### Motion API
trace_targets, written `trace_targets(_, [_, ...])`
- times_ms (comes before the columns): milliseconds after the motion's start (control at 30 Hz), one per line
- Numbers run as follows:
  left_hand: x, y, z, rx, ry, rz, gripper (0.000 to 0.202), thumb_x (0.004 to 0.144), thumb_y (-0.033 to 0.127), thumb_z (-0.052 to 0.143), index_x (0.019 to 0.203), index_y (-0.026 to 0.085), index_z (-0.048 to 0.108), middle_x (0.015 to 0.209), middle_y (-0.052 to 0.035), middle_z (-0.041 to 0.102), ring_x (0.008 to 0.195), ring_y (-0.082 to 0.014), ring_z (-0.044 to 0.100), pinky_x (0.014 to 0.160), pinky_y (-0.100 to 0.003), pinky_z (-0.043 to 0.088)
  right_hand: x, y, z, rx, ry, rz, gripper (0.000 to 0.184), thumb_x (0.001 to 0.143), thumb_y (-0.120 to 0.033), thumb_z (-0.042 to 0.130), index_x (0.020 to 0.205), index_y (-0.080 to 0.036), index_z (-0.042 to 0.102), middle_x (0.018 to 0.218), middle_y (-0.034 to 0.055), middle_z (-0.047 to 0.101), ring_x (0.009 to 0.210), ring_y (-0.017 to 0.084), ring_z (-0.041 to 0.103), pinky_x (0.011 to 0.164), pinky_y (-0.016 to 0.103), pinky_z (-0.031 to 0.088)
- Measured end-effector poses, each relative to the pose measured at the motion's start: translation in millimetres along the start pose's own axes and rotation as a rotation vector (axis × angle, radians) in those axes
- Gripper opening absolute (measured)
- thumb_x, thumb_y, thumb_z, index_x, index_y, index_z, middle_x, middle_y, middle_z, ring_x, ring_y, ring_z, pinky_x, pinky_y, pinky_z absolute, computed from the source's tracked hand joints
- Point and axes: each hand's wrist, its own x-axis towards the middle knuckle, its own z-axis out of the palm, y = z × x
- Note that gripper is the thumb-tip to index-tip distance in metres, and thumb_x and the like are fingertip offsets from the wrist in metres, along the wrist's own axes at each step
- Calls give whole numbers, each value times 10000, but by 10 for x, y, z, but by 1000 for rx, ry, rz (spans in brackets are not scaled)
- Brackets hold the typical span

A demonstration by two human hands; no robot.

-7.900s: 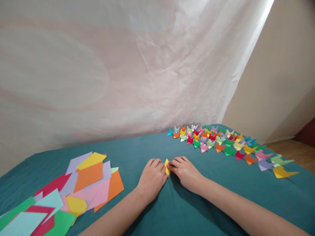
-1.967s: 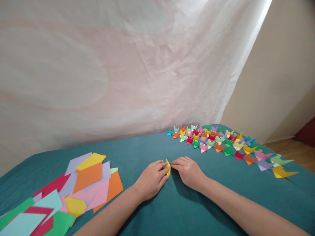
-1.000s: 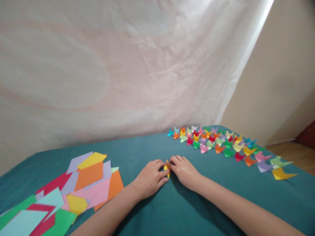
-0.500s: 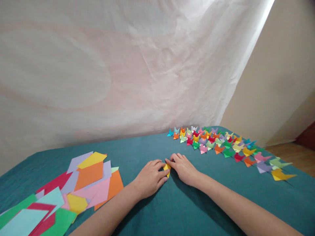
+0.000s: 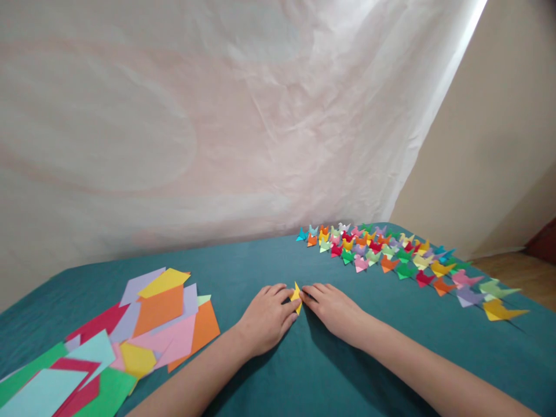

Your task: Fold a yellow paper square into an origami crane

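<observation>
A small folded piece of yellow origami paper [image 5: 296,295] lies on the green cloth between both hands, its pointed tip turned away from me. My left hand [image 5: 270,317] pinches and presses its left side, with thumb and fingertips on the paper. From the other side, my right hand [image 5: 333,308] touches the right edge with its thumb and bent fingers. The fingertips cover part of the paper, so its full shape is hidden.
Loose sheets of coloured paper [image 5: 158,310] overlap at the left. Rows of small folded paper birds [image 5: 388,263] in many colours stand at the right, with a yellow bird [image 5: 499,311] nearest. A pale curtain [image 5: 226,139] hangs behind the green-covered table [image 5: 243,263].
The yellow paper's pointed tip now shows upward between my hands. My right hand has drawn slightly back toward me, its fingers now at the paper's right edge.
</observation>
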Motion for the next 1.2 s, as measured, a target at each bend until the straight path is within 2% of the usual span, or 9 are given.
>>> trace_targets(167, [7, 10, 7, -17, 2, 2, 304, 929, 301, 409, 1197, 225, 532, 1201, -74, 573, 1170, -262, 463, 966, -444, 379, -17, -84, -3, -40, 4, 18, 343, 888, -78, 428, 1216, -73, 528, 1231, 168, 562, 1096, 262, 540, 859, 390, 474])
trace_targets(333, [6, -3, -11, -25, -1, 31, 311, 919, 281, 424, 1200, 210, 534, 1205, -101, 571, 1177, -276, 465, 968, -459, 385, -21, -106, -71, -5, -57, 42, 380, 896, -74, 396, 1262, -84, 500, 1286, 171, 526, 1163, 270, 505, 882, 400, 464])
trace_targets(567, [-25, -81, -135, -59, -78, 124, 294, 896, 258, 469, 1171, 274, 569, 1277, -80, 524, 1197, -266, 458, 982, -443, 381, 11, -137, -155, -3, -134, 71, 396, 896, -69, 378, 1277, -64, 487, 1306, 173, 508, 1164, 281, 498, 896, 402, 457])
trace_targets(833, [-46, -107, -205, -129, -124, 142, 320, 873, 309, 514, 1188, 316, 570, 1349, -76, 472, 1237, -283, 431, 1002, -469, 358, 11, -139, -112, 26, -104, 80, 397, 879, -54, 401, 1263, -72, 498, 1296, 183, 513, 1161, 280, 500, 880, 417, 460])
trace_targets(1000, [-80, -149, -238, -247, -168, 170, 359, 864, 341, 537, 1223, 332, 552, 1406, -80, 412, 1300, -291, 358, 1036, -482, 318, 8, -125, -136, 33, -111, 73, 394, 879, -54, 401, 1259, -80, 503, 1292, 176, 518, 1158, 280, 501, 862, 415, 471])
trace_targets(1100, [-72, -194, -221, -317, -157, 155, 328, 874, 276, 510, 1191, 326, 583, 1399, -53, 427, 1298, -259, 369, 1046, -444, 323, 4, -108, -143, 30, -109, 63, 392, 883, -57, 398, 1260, -88, 502, 1288, 173, 521, 1150, 275, 505, 859, 413, 471])
trace_targets(1200, [-37, -250, -155, -367, -95, 78, 355, 890, 173, 421, 1181, 286, 592, 1308, -28, 534, 1212, -192, 478, 1029, -371, 364, -1, -97, -134, 29, -97, 56, 397, 880, -50, 395, 1258, -104, 503, 1287, 173, 518, 1140, 264, 509, 862, 408, 466])
